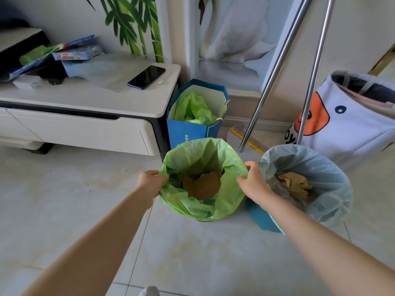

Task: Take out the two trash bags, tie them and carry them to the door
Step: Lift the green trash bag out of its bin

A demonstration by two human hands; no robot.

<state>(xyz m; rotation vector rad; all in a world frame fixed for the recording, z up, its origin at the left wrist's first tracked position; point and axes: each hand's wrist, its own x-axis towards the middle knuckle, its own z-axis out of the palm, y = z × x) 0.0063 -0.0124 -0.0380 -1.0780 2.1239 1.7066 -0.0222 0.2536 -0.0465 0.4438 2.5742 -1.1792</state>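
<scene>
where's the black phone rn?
Head view, upper left: the black smartphone lies flat on the white cabinet top near its right end, above and behind the blue paper gift bag.

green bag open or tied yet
Open: the green bag gapes wide, brown paper showing inside; each hand grips its rim.

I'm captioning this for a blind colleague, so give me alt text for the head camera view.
Seen from above, a left hand and a right hand grip opposite sides of a green trash bag lining a bin that holds brown paper. Beside it on the right stands a pale blue trash bag in a second bin, on a tiled floor near a white cabinet.
</scene>
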